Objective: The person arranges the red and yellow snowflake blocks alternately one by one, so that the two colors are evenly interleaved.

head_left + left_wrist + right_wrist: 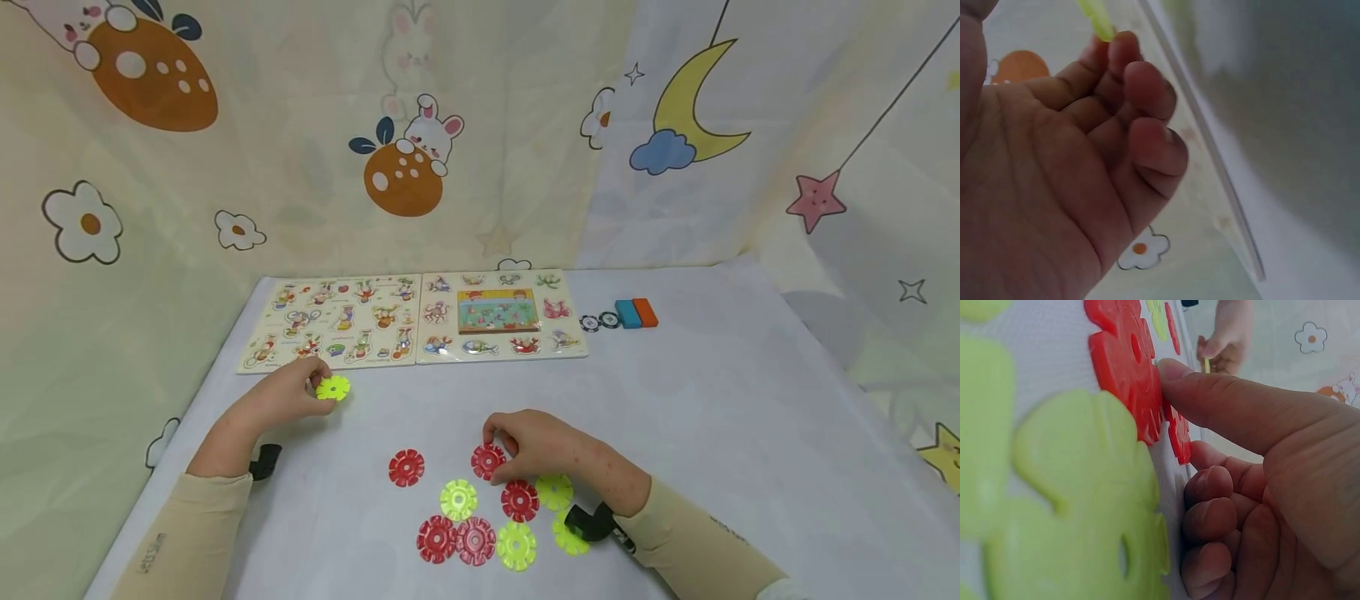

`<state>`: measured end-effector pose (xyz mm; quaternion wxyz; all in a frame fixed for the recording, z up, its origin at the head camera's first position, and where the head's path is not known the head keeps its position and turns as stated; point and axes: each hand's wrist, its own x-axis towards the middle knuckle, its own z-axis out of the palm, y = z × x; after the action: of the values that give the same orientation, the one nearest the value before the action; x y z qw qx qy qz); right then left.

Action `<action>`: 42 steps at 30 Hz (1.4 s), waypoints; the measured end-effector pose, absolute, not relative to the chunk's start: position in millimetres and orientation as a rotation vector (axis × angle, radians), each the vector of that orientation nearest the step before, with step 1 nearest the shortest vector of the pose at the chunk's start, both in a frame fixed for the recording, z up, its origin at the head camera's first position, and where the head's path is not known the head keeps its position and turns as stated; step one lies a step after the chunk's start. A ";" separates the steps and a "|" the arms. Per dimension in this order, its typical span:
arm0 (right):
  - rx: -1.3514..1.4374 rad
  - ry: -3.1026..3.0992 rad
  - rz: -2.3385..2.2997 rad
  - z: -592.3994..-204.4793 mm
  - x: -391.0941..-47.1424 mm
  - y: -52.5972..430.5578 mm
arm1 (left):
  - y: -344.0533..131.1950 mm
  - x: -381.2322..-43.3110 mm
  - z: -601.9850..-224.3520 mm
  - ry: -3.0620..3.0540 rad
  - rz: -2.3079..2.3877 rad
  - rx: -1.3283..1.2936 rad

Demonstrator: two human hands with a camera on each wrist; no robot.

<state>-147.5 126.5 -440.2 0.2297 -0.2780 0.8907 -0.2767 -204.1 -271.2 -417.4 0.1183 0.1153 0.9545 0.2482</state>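
My left hand (288,392) pinches a yellow-green notched plastic disc (334,387) between thumb and fingers, held above the table near the left puzzle board. Only the edge of this disc shows in the left wrist view, at the fingertips of the left hand (1066,162). My right hand (542,444) has its thumb and index finger at opposite edges of a red notched disc (487,461) on the table. Another red disc (520,501) lies just below that hand. In the right wrist view, the right hand (1260,469) reaches past a large-looking yellow-green disc (1085,519).
Several red and yellow-green discs lie around, including one red disc (407,468) apart at left. Two picture puzzle boards (442,354) stand side by side at the back. Right of them are two chips (609,319), a blue block (627,314) and an orange block (645,312).
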 end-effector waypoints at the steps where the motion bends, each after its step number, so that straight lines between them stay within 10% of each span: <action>1: -0.762 2.449 -0.765 -440.1 -147.4 126.8 | -273.8 -205.2 -419.9 2.785 0.712 0.330; 42: -0.508 2.290 -1.377 -359.3 -184.9 57.2 | -285.9 -208.5 -434.7 2.753 0.762 0.235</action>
<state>-184.9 57.2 -359.3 0.2091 -0.1827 0.8233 -0.4950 -208.5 -285.9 -434.7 0.1374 0.0814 0.9514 0.2635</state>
